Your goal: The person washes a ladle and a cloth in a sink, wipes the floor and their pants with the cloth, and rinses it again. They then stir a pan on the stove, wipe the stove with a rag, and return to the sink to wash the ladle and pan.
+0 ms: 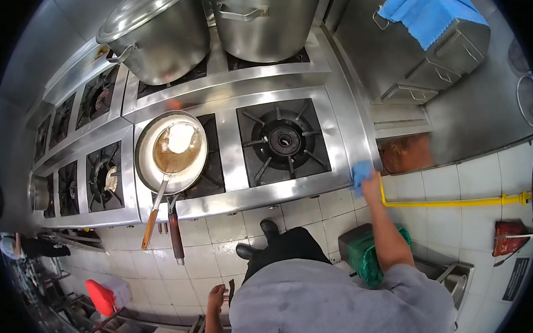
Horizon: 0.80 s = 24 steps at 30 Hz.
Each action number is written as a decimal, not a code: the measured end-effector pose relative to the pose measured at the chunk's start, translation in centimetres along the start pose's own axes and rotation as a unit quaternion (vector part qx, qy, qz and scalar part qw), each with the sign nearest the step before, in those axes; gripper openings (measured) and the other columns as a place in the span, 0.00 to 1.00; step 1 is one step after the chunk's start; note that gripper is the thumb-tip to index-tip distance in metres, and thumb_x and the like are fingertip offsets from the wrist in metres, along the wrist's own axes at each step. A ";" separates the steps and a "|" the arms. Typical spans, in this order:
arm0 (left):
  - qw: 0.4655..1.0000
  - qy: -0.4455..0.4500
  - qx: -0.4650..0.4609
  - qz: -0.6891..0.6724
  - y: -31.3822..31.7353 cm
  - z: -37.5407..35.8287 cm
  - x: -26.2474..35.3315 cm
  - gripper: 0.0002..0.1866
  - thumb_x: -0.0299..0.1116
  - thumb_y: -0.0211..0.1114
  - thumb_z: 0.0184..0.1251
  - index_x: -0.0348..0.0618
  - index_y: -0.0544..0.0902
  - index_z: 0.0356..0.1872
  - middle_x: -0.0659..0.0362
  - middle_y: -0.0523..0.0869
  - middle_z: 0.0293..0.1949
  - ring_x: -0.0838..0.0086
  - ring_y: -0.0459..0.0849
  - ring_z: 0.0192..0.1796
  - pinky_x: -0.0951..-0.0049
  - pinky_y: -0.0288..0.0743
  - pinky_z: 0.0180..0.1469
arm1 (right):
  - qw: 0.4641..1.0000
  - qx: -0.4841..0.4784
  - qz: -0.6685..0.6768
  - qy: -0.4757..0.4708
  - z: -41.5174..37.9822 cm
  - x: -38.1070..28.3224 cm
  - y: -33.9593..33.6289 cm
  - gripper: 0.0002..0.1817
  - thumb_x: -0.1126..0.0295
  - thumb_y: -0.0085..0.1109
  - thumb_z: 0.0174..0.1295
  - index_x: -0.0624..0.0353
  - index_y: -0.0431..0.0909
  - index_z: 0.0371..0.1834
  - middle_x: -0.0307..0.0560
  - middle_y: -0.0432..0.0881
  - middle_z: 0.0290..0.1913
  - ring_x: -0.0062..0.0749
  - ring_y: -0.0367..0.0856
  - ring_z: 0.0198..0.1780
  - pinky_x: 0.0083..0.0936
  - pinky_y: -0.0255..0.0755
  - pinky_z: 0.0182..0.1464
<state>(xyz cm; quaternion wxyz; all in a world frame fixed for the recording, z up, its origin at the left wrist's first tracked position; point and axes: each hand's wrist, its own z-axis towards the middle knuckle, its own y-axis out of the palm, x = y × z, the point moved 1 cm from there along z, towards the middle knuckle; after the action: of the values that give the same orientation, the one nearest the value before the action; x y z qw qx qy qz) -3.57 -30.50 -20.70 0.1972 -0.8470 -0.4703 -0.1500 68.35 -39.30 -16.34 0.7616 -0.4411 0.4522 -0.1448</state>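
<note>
My right hand (371, 186) is closed around a blue cloth (361, 173) and presses it against the right front corner of the steel stove (343, 155). My left hand (215, 297) hangs low beside my body, away from the stove, its fingers curled. Whether anything is in them I cannot make out. A wide frying pan (141, 166) sits on a front burner with its dark brown handle jutting over the front edge. Inside it rests a smaller pan (170, 161) with a lighter wooden handle and a shiny brownish bottom. Neither hand touches the pans.
Two large steel pots (164, 49) stand on the rear burners. A bare burner (284, 140) lies near my right hand. A yellow pipe (455, 203) runs along the wall at right. A green-lined bin (366, 260) stands below my right arm. Another person (31, 246) is far left.
</note>
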 end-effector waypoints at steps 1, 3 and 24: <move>1.000 -0.017 0.002 0.002 -1.0 0.2 -0.9 0.18 0.42 0.59 0.70 0.42 0.79 0.53 0.56 0.86 0.40 0.73 0.84 0.31 0.72 0.77 0.30 | 0.995 0.005 0.071 0.070 2.7 -1.8 -2.7 0.20 0.80 0.51 0.50 0.63 0.76 0.50 0.50 0.81 0.43 0.37 0.78 0.46 0.32 0.72 0.49; 0.999 -0.051 0.016 0.004 -2.7 -0.4 -1.4 0.20 0.42 0.59 0.70 0.42 0.76 0.57 0.54 0.86 0.42 0.70 0.85 0.30 0.70 0.79 0.25 | 0.974 -0.002 0.207 0.091 7.2 -8.6 -5.9 0.19 0.78 0.52 0.51 0.61 0.78 0.48 0.40 0.81 0.34 0.24 0.77 0.35 0.24 0.72 0.39; 0.667 0.719 0.139 -0.136 -10.5 -36.4 35.7 0.34 0.39 0.77 0.52 0.35 0.74 0.59 0.46 0.79 0.51 0.65 0.86 0.39 0.69 0.82 0.37 | 0.735 -0.215 0.167 -0.621 -0.2 -68.0 -18.8 0.14 0.59 0.61 0.55 0.61 0.77 0.31 0.55 0.78 0.28 0.44 0.82 0.34 0.35 0.73 0.34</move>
<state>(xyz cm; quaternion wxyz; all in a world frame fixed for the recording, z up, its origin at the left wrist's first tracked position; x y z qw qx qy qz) 3.23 -16.41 28.94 0.5670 -0.3663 -0.3080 -0.6704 34.18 -8.03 36.90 0.7696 -0.5025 -0.0361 0.3924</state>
